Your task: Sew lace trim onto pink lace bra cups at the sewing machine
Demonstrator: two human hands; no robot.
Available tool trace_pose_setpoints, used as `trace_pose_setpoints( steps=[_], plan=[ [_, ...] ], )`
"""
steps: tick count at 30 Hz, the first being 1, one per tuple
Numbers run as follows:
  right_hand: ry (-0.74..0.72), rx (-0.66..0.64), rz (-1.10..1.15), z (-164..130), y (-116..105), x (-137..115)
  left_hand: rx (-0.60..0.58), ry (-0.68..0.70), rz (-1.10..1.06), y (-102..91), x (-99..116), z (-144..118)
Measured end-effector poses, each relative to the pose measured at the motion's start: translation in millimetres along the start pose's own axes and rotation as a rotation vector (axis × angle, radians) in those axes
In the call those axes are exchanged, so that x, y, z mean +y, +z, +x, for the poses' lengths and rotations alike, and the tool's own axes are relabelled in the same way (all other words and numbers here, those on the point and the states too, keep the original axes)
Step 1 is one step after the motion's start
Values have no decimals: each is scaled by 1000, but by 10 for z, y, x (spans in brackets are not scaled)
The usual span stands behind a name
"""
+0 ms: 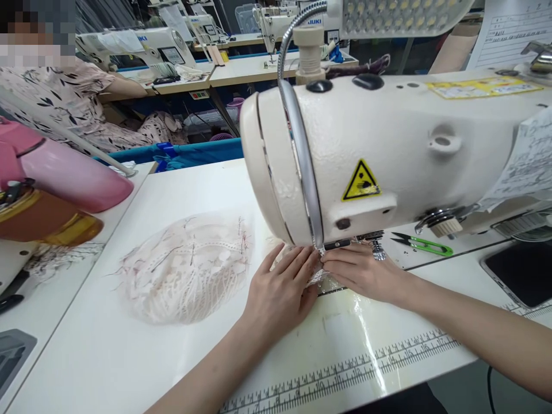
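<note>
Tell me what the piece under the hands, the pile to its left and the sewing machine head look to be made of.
The piece under the left hand and right hand: lace fabric, openwork, pale, mostly hidden. Lace pile: likely thin, sheer lace, cream with darker threads, holes showing the table through. Sewing machine head: probably cast metal, cream paint with a pebbled, slightly glossy finish.

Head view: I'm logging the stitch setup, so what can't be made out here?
- Needle and presser foot: hidden behind the sewing machine head.
- Lace piece under the left hand and right hand: mostly covered by them.
- Ruler numbers: too small, partly glared.
</note>
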State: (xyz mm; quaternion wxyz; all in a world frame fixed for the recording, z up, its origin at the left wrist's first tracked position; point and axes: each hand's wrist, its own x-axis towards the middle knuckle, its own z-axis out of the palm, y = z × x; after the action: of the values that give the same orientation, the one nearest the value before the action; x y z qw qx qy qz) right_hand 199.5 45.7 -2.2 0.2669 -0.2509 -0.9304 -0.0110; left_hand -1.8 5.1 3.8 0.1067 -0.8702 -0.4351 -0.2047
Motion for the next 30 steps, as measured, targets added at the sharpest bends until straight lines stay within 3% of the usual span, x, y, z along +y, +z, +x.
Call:
trace_pose_setpoints(
  steps=[8, 17, 23, 30],
  plan=[
    [33, 93, -206, -7, -56, -4, -21, -6, -2, 27, 22, -2],
    [113, 24, -226, 10, -124, 20, -47, 17, 74, 15, 38, 4],
    [126, 1, -181, 30, -140, 29, -59, 136, 54, 34, 3, -37],
    [-3, 56, -337, -22, -57, 19, -85, 212, 44, -14, -122, -56]
  ],
)
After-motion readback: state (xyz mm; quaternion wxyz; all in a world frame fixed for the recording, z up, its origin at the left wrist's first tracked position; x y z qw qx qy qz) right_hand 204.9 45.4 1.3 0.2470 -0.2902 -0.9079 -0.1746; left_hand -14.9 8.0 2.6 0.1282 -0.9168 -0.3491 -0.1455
